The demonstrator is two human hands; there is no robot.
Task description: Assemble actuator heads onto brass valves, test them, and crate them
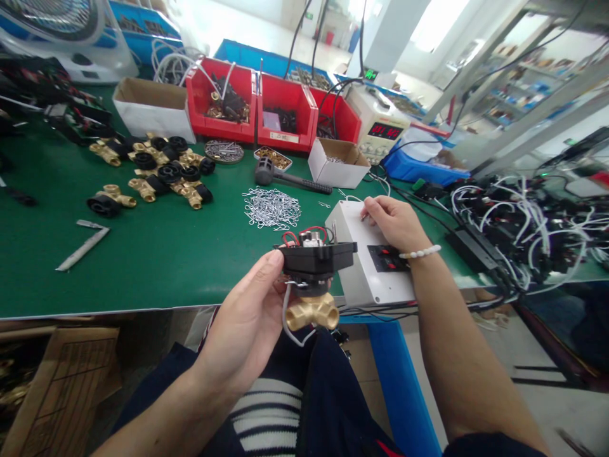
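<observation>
My left hand (pixel 254 304) is closed around a motorized brass valve (pixel 311 311), held upright in front of the table edge. Its black actuator housing sits on top with red wires and metal parts showing, and a grey cable loops down past the brass body. My right hand (pixel 392 222) pinches a small toggle switch (pixel 364 218) on top of a grey control box (pixel 352 254); the fingers cover most of it. Black and red terminals (pixel 387 257) lie on the box beside my right wrist.
Behind lie a pile of metal clips (pixel 273 208), a black mallet (pixel 290 178), brass valve bodies (pixel 159 168), red bins (pixel 223 101) and a power supply (pixel 378 124) with a lit display. Wired parts (pixel 518 222) crowd the right. A bent white tool (pixel 85 244) lies left.
</observation>
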